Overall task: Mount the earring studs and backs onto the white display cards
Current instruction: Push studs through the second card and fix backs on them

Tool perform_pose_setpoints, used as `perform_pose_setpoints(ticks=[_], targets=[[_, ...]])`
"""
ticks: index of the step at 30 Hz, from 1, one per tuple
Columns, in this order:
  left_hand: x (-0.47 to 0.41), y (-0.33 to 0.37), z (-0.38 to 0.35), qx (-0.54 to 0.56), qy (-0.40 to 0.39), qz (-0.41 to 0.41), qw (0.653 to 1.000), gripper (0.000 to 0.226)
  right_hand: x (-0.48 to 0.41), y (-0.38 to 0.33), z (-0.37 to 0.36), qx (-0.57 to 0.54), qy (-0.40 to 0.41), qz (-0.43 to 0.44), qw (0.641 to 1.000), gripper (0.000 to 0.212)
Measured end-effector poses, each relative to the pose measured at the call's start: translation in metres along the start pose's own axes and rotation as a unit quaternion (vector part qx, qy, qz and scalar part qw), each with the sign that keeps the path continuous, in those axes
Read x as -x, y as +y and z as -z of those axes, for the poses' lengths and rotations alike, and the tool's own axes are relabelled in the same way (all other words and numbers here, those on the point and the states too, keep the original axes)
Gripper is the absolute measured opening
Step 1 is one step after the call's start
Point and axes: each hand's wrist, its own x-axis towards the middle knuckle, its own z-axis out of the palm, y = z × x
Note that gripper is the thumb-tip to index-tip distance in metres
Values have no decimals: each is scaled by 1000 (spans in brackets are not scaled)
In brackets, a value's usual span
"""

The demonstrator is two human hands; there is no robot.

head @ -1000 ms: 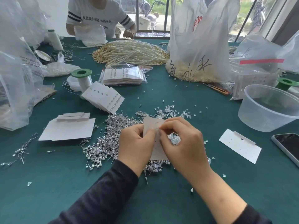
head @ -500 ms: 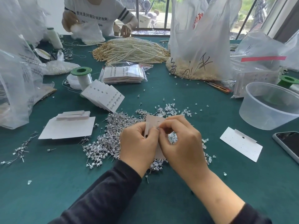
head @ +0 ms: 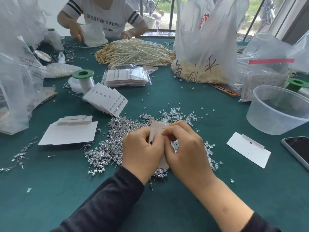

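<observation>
A white display card (head: 156,131) stands nearly upright between my two hands above the table's middle. My left hand (head: 142,153) grips its left edge with curled fingers. Thumb and fingers of my right hand (head: 185,151) pinch at the card's upper part; whatever sits between the fingertips is hidden. Under and left of the hands spreads a pile of silver earring studs (head: 110,141). Clear earring backs (head: 177,113) are scattered just beyond and to the right. Filled cards (head: 107,99) fan out at the left. A blank card (head: 249,150) lies to the right.
A clear plastic tub (head: 277,113) and a phone (head: 299,151) sit at the right. Blank card sheets (head: 70,134) lie at the left, a bagged card stack (head: 127,77) and pearl strands (head: 133,52) farther back. Plastic bags (head: 205,41) crowd both sides. Another person (head: 103,17) works opposite.
My hands stay closed around the card with small finger shifts. The person opposite has moved their hands over the work at the far edge.
</observation>
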Motion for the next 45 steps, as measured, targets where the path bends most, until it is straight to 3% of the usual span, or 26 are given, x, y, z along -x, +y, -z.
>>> perform_pose_setpoints(ticks=[2,4,5,6,7,8,10,13,16,20,22,25,29,31,34,39,42,45], targets=[[-6,1,3,91,-78,39,992,40,-2,3,4,0,13,-2,1000,7],[-15,5,13,273,-190,148,931,47,-6,7,10,13,49,-4,999,9],[-19,4,16,296,-204,168,918,46,-8,10,14,22,70,-7,997,9],[-22,0,19,244,-191,141,940,40,-11,12,17,26,93,-14,995,9],[-25,-6,20,119,-150,69,979,32,-13,15,20,23,116,-26,993,10],[-26,-11,21,-26,-104,-14,994,27,-14,17,23,12,137,-45,990,11],[-26,-18,19,-209,-111,-106,966,32,-17,19,28,-24,158,-105,982,13],[-22,-22,12,-312,-191,-92,926,36,-19,23,31,-112,152,-212,959,16],[-24,-23,11,-260,-177,-83,946,16,-22,22,34,-261,141,-301,906,16],[-25,-21,10,-200,-141,-77,966,6,-25,16,36,-457,102,-373,801,9],[-27,-19,12,-173,-112,-74,976,7,-26,15,38,-517,85,-395,755,8],[-29,-19,17,-166,-104,-74,978,8,-26,12,40,-559,50,-419,713,16],[-27,-15,19,-151,-119,-75,978,12,-26,11,39,-582,10,-439,685,24],[-27,-10,21,-42,-137,-17,990,12,-26,11,39,-598,-7,-447,665,30],[-26,-3,23,129,-163,63,976,10,-24,10,39,-613,-34,-456,644,41],[-23,5,28,260,-208,55,941,16,-23,8,34,-625,-74,-456,629,51],[-22,8,28,291,-207,58,932,11,-22,7,32,-619,-101,-451,635,51],[-24,2,26,245,-168,84,951,6,-21,8,31,-612,-108,-447,643,54]])
